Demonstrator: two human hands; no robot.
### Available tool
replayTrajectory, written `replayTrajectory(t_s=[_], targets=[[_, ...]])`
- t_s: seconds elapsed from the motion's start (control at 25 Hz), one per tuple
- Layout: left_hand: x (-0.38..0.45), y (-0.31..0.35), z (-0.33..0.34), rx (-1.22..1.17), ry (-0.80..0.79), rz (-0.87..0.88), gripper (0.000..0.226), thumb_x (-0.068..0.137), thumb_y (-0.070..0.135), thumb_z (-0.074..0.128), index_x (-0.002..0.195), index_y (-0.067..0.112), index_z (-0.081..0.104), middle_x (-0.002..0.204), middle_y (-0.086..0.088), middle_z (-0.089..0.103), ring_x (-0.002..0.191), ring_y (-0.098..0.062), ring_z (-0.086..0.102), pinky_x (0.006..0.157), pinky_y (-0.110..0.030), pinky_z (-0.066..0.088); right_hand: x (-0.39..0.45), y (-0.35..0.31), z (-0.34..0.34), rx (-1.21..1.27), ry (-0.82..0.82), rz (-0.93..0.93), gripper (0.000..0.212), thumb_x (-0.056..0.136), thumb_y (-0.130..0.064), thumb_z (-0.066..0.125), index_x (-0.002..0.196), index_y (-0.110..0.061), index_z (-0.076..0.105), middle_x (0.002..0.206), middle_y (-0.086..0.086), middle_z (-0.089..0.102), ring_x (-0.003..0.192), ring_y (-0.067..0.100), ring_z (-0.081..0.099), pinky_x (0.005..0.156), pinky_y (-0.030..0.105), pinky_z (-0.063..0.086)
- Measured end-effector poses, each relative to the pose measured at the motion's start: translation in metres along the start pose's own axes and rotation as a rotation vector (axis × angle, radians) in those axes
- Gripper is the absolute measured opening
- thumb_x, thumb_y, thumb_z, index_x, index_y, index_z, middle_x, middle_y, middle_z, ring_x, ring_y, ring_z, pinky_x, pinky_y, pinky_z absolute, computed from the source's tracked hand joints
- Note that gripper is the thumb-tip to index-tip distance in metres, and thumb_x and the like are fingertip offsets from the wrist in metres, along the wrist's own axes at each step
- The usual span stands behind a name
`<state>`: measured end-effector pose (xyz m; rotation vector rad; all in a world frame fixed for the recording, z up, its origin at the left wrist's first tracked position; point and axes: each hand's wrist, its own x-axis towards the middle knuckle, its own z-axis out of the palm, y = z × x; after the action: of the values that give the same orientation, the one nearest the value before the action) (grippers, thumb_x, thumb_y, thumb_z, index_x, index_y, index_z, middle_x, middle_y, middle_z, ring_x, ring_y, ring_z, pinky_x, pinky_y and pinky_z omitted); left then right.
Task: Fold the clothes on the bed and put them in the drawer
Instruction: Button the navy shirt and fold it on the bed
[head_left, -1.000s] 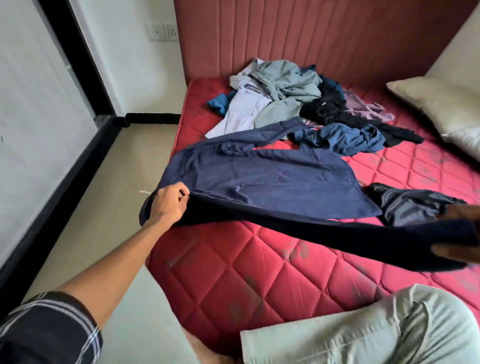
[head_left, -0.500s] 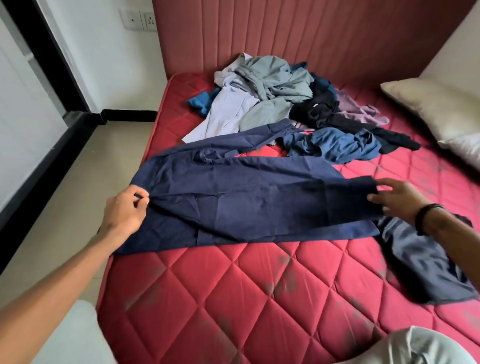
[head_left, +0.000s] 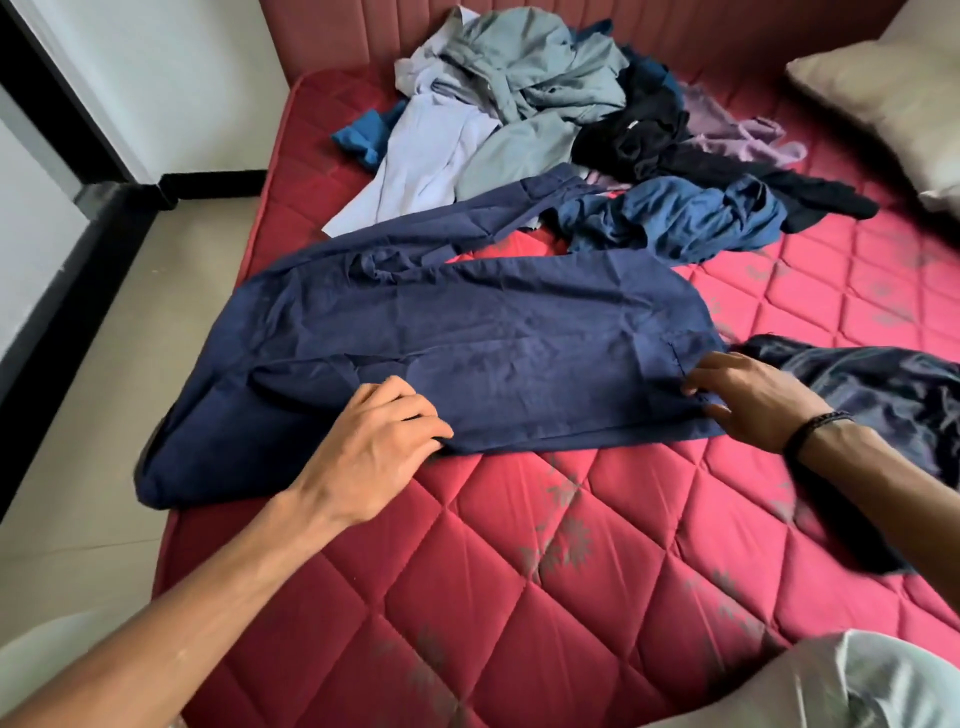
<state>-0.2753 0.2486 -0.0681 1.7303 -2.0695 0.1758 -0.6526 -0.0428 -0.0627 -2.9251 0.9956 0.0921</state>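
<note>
The red quilted mattress (head_left: 519, 571) carries everything; the unfolded pile of clothes (head_left: 545, 104) sits at twelve o'clock. The navy trousers (head_left: 467, 332) lie flat across the middle, waist end overhanging at nine o'clock. My left hand (head_left: 374, 452) pinches their near edge; my right hand (head_left: 748, 395) rests on the hem at three o'clock, fingers spread flat. I should smooth the creases and align the legs before folding.

Navy trousers (head_left: 467, 332) lie spread flat before heaped clothes (head_left: 561, 104).
</note>
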Motion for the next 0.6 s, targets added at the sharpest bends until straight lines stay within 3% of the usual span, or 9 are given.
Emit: replayTrajectory(t_s=[0.16,0.28,0.36,0.48,0.6], targets=[[-0.003,-0.012,-0.021,0.096,0.084,0.011,0.019,0.09,0.018,0.074,0.107,0.025,0.079,0.101,0.014,0.07,0.093,-0.021,0.057,0.081,-0.038,0.043,-0.008,-0.016,-0.007,-0.065,0.083,0.032,0.024,0.077,-0.006,0.072,0.092,-0.025,0.068,0.095,-0.003,0.062,0.095,0.027,0.066,0.06,0.039,0.056],[-0.016,-0.008,-0.006,0.125,-0.048,0.05,0.022,0.089,0.017,0.075,0.11,0.025,0.077,0.103,0.01,0.067,0.097,-0.023,0.059,0.082,-0.036,0.043,-0.016,-0.025,0.003,-0.029,0.042,0.073,0.026,0.079,-0.006,0.07,0.097,-0.026,0.07,0.099,-0.003,0.062,0.099,0.028,0.066,0.064,0.044,0.058],[-0.028,-0.009,-0.005,0.046,-0.117,0.011,0.029,0.094,0.032,0.071,0.122,0.025,0.073,0.117,0.007,0.063,0.109,-0.022,0.059,0.09,-0.034,0.045,-0.021,-0.023,0.005,-0.039,-0.011,0.07,0.038,0.075,-0.011,0.075,0.109,-0.026,0.069,0.108,-0.004,0.061,0.104,0.028,0.064,0.069,0.045,0.059],[-0.052,-0.031,-0.029,0.206,-0.224,-0.051,0.063,0.093,0.041,0.065,0.152,0.028,0.048,0.159,0.0,0.038,0.147,-0.025,0.035,0.117,-0.043,0.033,-0.032,-0.021,0.008,-0.108,0.018,0.018,0.071,0.062,-0.008,0.083,0.129,-0.023,0.064,0.12,0.0,0.062,0.102,0.031,0.066,0.066,0.04,0.06],[-0.078,-0.06,-0.04,0.336,-0.347,-0.214,0.101,0.081,0.01,0.068,0.165,0.027,0.015,0.173,0.002,0.006,0.159,-0.026,0.005,0.125,-0.053,0.022,-0.042,-0.027,0.024,-0.136,0.137,0.006,0.08,0.061,0.002,0.079,0.137,-0.015,0.063,0.128,0.007,0.066,0.1,0.031,0.072,0.057,0.038,0.06]])
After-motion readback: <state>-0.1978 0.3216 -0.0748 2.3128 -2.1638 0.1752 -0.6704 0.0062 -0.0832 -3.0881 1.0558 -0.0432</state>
